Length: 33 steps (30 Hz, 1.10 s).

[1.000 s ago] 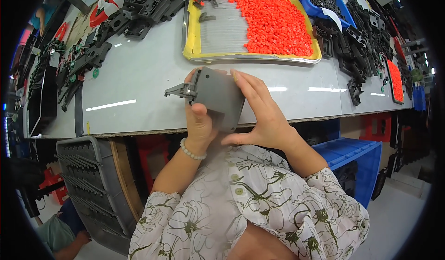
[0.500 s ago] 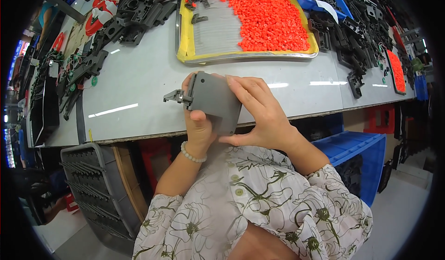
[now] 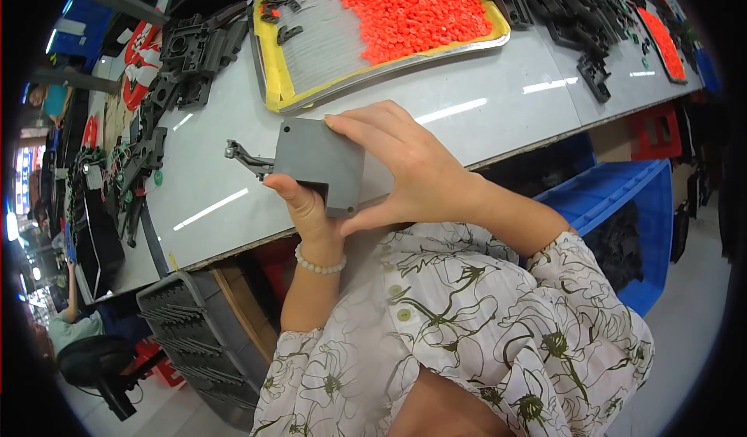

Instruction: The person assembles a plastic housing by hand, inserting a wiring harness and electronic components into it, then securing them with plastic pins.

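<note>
Both my hands hold a grey plastic housing [image 3: 319, 157] just in front of the table's near edge, its flat face turned up. My left hand [image 3: 311, 215] supports it from below, the thumb at its lower left edge and the other fingers hidden underneath. With the fingertips at the upper right corner and the thumb at the lower right, my right hand [image 3: 412, 161] spans its right side. From the housing's left side juts a dark hinged arm [image 3: 253, 159]. Beyond the housing lies a yellow-edged tray [image 3: 272, 71] holding small orange-red plastic pieces [image 3: 420, 17] and a few dark parts [image 3: 280, 5].
Dark plastic parts [image 3: 191, 56] lie piled on the left of the white table [image 3: 210, 149], and more [image 3: 564, 9] on the right. A grey crate [image 3: 194, 336] stands below at left, a blue bin [image 3: 615, 203] below at right. A person [image 3: 74, 328] is at far left.
The housing, in both hands, has shifted left in view and turned; its hinged arm now sticks out farther to the left. The whole view has tilted.
</note>
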Each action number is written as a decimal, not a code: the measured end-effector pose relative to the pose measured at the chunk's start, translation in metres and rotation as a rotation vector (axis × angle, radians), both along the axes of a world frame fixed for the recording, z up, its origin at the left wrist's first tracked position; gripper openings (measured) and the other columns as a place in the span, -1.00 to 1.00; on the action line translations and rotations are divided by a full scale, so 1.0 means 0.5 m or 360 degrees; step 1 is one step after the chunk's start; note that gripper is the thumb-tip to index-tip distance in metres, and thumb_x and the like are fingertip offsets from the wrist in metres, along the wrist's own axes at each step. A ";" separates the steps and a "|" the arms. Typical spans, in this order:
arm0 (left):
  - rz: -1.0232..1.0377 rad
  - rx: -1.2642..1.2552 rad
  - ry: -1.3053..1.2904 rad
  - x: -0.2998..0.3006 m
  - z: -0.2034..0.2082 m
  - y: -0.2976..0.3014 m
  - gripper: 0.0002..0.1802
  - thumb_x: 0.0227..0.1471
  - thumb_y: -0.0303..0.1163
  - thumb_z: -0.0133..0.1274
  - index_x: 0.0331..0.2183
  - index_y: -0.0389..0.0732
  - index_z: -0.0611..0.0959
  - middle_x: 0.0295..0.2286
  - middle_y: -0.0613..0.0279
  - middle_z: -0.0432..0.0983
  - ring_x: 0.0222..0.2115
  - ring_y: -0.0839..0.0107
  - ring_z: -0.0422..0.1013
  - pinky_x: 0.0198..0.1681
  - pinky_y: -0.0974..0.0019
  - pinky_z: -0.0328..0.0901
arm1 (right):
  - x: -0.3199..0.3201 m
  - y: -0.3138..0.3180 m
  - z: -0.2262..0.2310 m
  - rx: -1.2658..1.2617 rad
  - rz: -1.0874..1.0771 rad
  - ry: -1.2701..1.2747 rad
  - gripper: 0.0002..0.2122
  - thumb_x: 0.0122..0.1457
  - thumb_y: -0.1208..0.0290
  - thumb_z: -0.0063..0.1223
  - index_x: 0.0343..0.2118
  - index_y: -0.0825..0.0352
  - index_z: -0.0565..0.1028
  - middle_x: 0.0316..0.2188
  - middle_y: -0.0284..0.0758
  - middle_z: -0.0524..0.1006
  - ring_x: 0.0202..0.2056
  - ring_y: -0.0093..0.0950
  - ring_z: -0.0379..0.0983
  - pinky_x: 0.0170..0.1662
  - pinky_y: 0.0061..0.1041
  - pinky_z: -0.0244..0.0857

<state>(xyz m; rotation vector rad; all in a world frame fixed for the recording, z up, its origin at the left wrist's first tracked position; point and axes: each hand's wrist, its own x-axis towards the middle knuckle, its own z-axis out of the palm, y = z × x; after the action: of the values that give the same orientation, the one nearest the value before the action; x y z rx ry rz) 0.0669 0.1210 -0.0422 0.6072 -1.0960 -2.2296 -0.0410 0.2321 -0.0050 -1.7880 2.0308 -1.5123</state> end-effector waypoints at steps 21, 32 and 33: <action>-0.0039 0.0280 0.0251 -0.011 0.057 0.001 -0.46 -0.11 -0.13 -0.08 -0.10 -0.24 0.36 -0.13 0.05 0.32 -0.08 0.25 0.27 -0.11 0.20 0.31 | 0.016 -0.017 -0.019 -0.0187 0.0073 -0.0321 -0.24 -0.30 0.10 0.33 -0.05 0.48 0.27 -0.09 -0.19 0.28 -0.06 -0.26 0.21 0.01 -0.34 0.14; 0.0018 -0.0194 0.0476 -0.014 0.037 -0.004 -0.25 -0.23 -0.09 -0.02 0.02 -0.21 0.22 -0.09 -0.05 0.26 0.03 0.15 0.14 0.08 0.08 0.11 | 0.027 -0.038 -0.035 -0.0139 0.0519 -0.2045 -0.52 0.00 0.30 0.17 -0.09 0.51 0.31 -0.31 -0.28 0.46 -0.28 -0.59 0.39 -0.13 -0.61 0.27; -0.0008 -0.0159 0.0498 -0.012 0.034 -0.006 -0.22 -0.25 -0.11 0.00 0.03 -0.21 0.19 -0.10 -0.04 0.26 0.03 0.15 0.14 0.08 0.07 0.11 | 0.030 -0.036 -0.034 -0.0139 0.0533 -0.2024 -0.57 0.00 0.39 0.15 -0.09 0.47 0.31 -0.25 -0.28 0.44 -0.22 -0.57 0.36 -0.10 -0.57 0.24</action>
<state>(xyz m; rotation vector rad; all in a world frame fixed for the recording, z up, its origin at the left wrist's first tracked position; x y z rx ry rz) 0.0609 0.1181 -0.0253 0.2033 -1.0381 -2.1666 -0.0257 0.2142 -0.0220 -0.6672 0.9764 -1.8489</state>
